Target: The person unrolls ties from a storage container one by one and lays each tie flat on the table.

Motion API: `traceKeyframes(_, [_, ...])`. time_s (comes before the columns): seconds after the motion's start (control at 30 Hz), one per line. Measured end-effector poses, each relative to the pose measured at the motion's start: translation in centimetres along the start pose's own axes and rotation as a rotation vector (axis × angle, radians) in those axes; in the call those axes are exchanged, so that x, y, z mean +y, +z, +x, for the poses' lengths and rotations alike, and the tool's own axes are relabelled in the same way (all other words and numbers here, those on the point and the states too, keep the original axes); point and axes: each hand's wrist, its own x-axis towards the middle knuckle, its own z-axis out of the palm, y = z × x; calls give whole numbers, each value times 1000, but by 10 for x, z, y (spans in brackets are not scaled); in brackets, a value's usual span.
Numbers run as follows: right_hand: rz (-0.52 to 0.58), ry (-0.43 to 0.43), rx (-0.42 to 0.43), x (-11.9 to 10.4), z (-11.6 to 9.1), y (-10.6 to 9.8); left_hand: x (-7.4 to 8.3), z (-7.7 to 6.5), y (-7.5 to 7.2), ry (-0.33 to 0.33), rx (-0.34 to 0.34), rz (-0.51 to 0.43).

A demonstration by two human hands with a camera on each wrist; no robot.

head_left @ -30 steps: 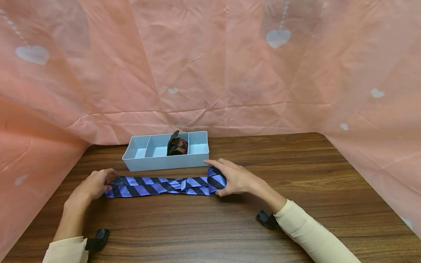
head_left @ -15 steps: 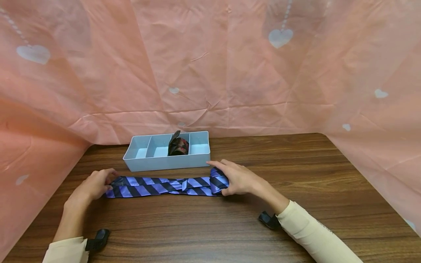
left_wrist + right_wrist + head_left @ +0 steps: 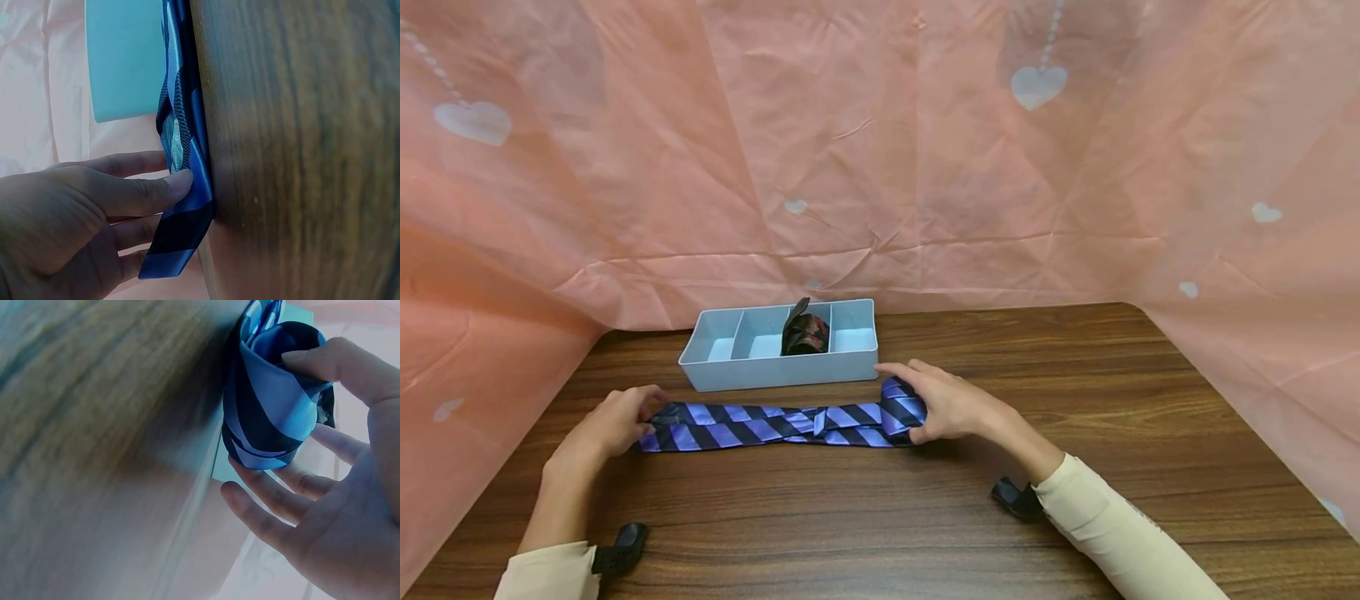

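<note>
- A blue-and-black striped necktie (image 3: 737, 427) lies lengthwise across the wood-grain table (image 3: 865, 517), its right end coiled into a roll.
- The left hand (image 3: 606, 422) pinches the flat left end, thumb on the near face, fingers behind.
- The right hand (image 3: 951, 404) holds the roll, thumb at its rim, fingers curved about the other side.
- Just behind the necktie stands a light-blue divided tray (image 3: 790, 371); a dark, red-patterned fabric roll (image 3: 808, 333) sits in its second compartment from the right.
- A pink heart-print curtain (image 3: 880, 167) hangs behind the table.
</note>
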Motion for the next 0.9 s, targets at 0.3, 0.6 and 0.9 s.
traceKeyframes(0.3, [19,-22,2,2,-3,-3,-2,-3,0,-2,-3,-2])
traceKeyframes(0.6, [21,-23,0,9,-11,-13,-2,-1,0,7,3,1])
traceKeyframes(0.9, [40,13,-11,14,-18,-17,0,0,0,11,1,5])
